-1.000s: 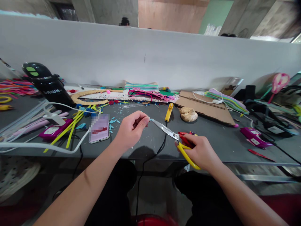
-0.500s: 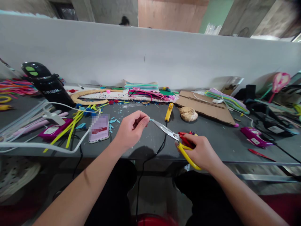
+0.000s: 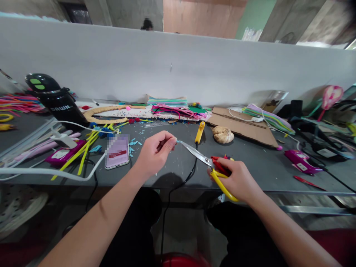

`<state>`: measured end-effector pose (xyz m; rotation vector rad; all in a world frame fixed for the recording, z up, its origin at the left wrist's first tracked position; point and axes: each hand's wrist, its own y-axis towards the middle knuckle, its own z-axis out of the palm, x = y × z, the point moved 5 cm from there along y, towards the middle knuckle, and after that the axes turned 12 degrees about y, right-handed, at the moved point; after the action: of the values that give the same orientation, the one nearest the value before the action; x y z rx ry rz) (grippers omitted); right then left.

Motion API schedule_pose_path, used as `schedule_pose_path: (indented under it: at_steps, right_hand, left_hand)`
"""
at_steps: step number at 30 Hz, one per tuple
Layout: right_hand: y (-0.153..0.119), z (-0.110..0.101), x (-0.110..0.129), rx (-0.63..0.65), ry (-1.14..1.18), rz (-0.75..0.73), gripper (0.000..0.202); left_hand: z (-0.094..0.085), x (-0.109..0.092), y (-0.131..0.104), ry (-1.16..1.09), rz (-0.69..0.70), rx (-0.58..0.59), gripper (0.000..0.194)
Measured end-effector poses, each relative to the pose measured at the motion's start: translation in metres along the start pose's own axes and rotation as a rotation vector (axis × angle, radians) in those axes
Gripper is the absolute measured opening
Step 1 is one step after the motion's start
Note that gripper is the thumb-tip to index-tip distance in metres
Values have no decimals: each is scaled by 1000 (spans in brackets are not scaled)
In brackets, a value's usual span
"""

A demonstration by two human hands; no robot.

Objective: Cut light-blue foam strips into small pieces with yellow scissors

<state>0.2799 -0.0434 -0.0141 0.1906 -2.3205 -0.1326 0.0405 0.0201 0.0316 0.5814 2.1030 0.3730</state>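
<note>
My left hand (image 3: 155,152) pinches a small light blue piece (image 3: 178,141) between thumb and fingertips above the table. The tips of the scissors (image 3: 196,154) touch or nearly touch that piece. My right hand (image 3: 236,178) is wrapped round the scissors' red and yellow handles, and the blades look nearly closed. Light blue scraps (image 3: 134,142) lie on the table left of my left hand, beside a phone (image 3: 118,157). A yellow-handled tool (image 3: 199,132) with a black cable lies behind the blades.
On the left stand a black bottle (image 3: 59,102) and yellow strips (image 3: 90,142). A beige lump (image 3: 223,135) and cardboard (image 3: 244,128) are at the back right. Purple devices (image 3: 302,161) lie on both sides. Pink stems (image 3: 178,111) rest along the white partition (image 3: 172,66).
</note>
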Motion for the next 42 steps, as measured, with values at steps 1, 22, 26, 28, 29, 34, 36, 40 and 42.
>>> schedule_pose_path:
  at_steps: [1, 22, 26, 28, 29, 34, 36, 40, 42]
  right_hand:
    - [0, 0, 0, 0, 0, 1, 22]
    - [0, -1, -1, -31, -27, 8, 14]
    - [-1, -2, -3, -53, -29, 14, 16]
    - [-1, -2, -4, -69, -17, 14, 22]
    - [-2, -2, -4, -71, -9, 13, 24]
    - [-1, -2, -5, -61, -21, 7, 17]
    - [-1, -2, -4, -58, -31, 4, 11]
    - [-1, -2, -3, -66, -34, 0, 9]
    - [-1, -2, -2, -67, -45, -1, 9]
  left_hand:
    - [0, 0, 0, 0, 0, 0, 23]
    - [1, 0, 0, -2, -11, -1, 24]
    - [1, -1, -1, -17, -32, 2, 26]
    - [2, -1, -1, -40, -43, 6, 28]
    - [2, -1, -1, -50, -46, 8, 28]
    - [3, 0, -1, -62, -59, 16, 31]
    - [3, 1, -2, -58, -61, 19, 31]
    - [3, 1, -2, -47, -62, 19, 33]
    - [3, 1, -3, -47, -60, 18, 33]
